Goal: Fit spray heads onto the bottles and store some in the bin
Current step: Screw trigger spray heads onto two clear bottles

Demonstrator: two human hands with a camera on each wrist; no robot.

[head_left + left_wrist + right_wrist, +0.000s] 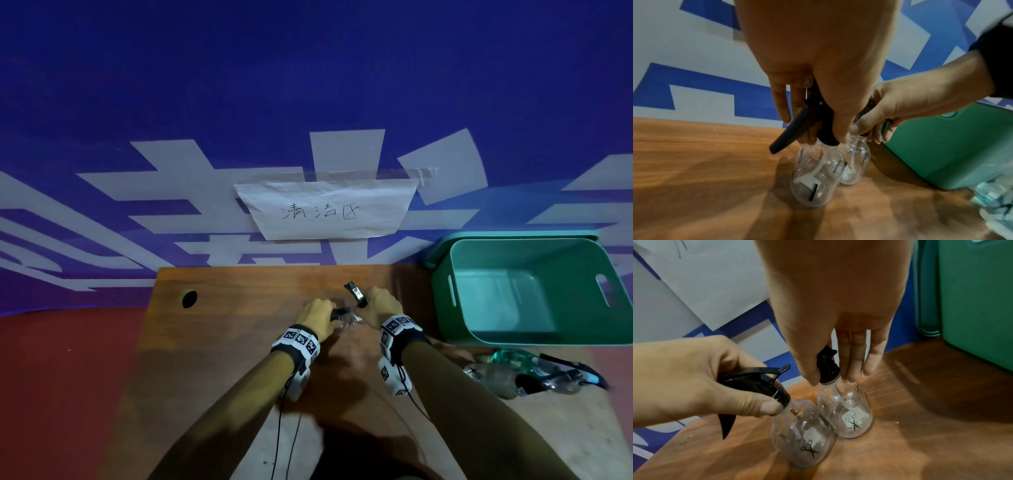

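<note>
Clear bottles [846, 415] with black scissor prints, black spray heads [756, 382], green bin [513, 291], wood-grain table [239, 342].

The head view is dim and tinted blue-violet, with strong wide-angle bending that curves the wall [308, 85] toward the edges. Soft shadows of the forearms fall on the tabletop [239, 342] toward the person, so light seems to come from above and ahead. The bottles by the near right edge [534, 373] are smeared and indistinct. Both wrist views are brighter and warmer. In the left wrist view the lower right corner [992, 203] is heavily blurred, and dark shadows spread under the clear bottles [813, 181]. In the right wrist view the wood grain [920, 386] streaks with motion blur, while small highlights glint on the bottles [849, 415].
</note>
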